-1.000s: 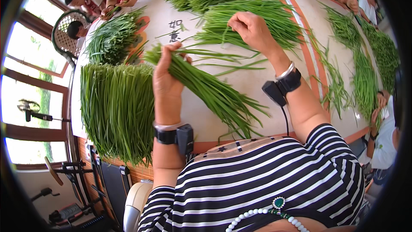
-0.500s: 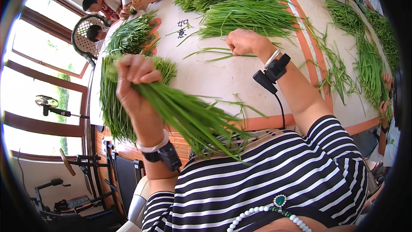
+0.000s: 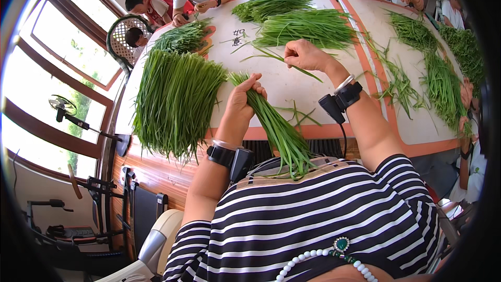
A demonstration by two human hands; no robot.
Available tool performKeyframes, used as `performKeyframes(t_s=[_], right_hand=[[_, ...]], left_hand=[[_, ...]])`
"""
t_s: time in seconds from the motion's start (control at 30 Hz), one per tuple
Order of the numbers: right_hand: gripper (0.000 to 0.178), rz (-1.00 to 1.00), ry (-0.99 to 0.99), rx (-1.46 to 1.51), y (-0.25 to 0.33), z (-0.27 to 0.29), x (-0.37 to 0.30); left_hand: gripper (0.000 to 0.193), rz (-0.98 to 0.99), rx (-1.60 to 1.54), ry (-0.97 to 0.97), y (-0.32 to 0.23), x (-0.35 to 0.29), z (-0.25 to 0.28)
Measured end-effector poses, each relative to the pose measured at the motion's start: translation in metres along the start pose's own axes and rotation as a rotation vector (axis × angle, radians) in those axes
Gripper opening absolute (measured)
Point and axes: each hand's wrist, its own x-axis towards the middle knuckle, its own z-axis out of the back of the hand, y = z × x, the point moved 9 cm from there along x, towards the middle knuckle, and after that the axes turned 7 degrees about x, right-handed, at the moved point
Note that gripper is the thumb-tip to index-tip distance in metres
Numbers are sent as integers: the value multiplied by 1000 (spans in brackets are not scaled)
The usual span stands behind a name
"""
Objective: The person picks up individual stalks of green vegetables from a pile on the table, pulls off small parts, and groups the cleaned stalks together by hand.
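Observation:
My left hand [image 3: 242, 96] is closed round a bunch of garlic chives [image 3: 279, 130]. Its pale cut ends poke out above my fist, and the long green leaves hang down over the table's near edge toward my striped shirt. Farther right, my right hand [image 3: 309, 56] is closed in a pinch on a few loose chive stalks [image 3: 308, 73], which slant out below its fingers. A large, neatly lined-up pile of chives [image 3: 177, 99] lies left of my left hand, its leaf tips drooping over the edge. Beyond my right hand lies another heap of chives [image 3: 308, 28].
More chives [image 3: 274, 6] lie at the back of the white table [image 3: 334, 109], and a smaller heap [image 3: 182, 36] at far left. Scattered chives [image 3: 399, 81] and a long row [image 3: 443, 83] cover the right-hand table. Co-workers' hands [image 3: 206, 5] are busy around the edges.
My left hand has moved right with its bunch, away from the large pile, which now shows fully. My right hand has lifted a few loose stalks. The view has shifted slightly.

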Motion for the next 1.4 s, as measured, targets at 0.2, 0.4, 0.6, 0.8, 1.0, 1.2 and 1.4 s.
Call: performKeyframes(t_s=[0.2,0.4,0.6,0.8,1.0,1.2,1.4], right_hand=[[9,31,58,-74,29,-15,-3],[8,48,-92,33,26,-4,11],[28,-54,-328,602,4,21,28],[27,-45,-384,806,4,18,37],[16,-89,-281,661,-5,-5,36],[11,-175,-106,295,0,-37,36],[10,-121,-106,-17,11,-49,35]], left_hand=[[39,-91,17,61,-20,23,-17],[40,-53,-15,186,-22,56,-17],[22,55,-71,211,-16,81,-11],[20,117,-95,302,-7,91,-11],[28,-22,-61,282,-37,86,0],[42,-112,-100,325,-56,89,6],[29,-111,-136,314,-55,99,17]])
